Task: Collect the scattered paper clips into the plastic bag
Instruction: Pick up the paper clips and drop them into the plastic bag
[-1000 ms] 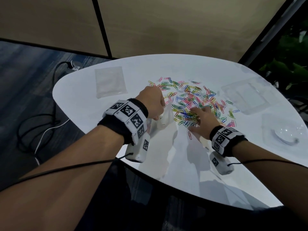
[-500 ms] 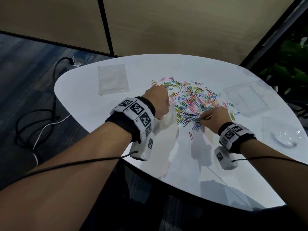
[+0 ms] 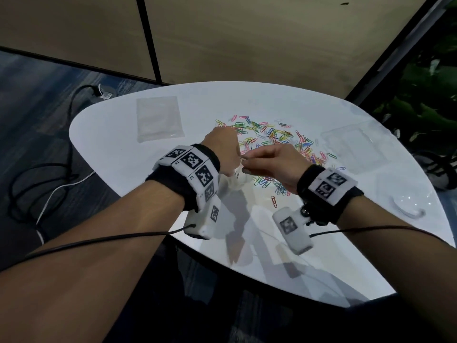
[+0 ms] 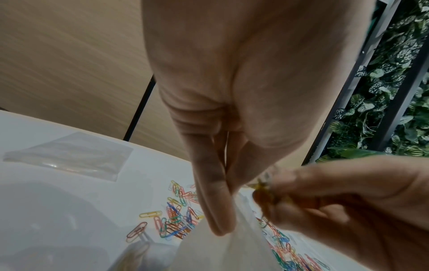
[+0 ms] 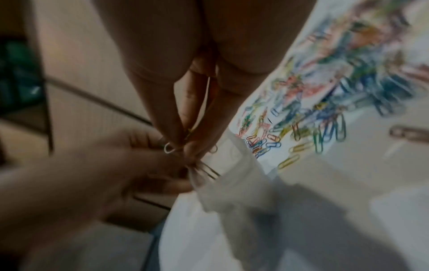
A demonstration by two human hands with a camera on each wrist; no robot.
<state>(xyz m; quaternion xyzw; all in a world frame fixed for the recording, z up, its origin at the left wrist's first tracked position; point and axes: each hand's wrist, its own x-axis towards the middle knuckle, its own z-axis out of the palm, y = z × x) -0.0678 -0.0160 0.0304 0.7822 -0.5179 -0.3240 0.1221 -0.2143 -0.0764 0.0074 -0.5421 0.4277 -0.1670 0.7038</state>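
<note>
The right hand [image 3: 277, 164] pinches a few paper clips [image 5: 204, 169] between thumb and fingertips, right at the mouth of the plastic bag [image 4: 223, 251]. The left hand [image 3: 222, 151], touching it on the left, grips the bag's top edge between thumb and fingers, and the clear bag hangs down from there to the white table [image 3: 272, 256]. Just beyond and to the right of both hands the scattered pile of coloured clips [image 3: 279, 137] lies on the table. Far left lies a flat spare bag [image 3: 159, 118].
</note>
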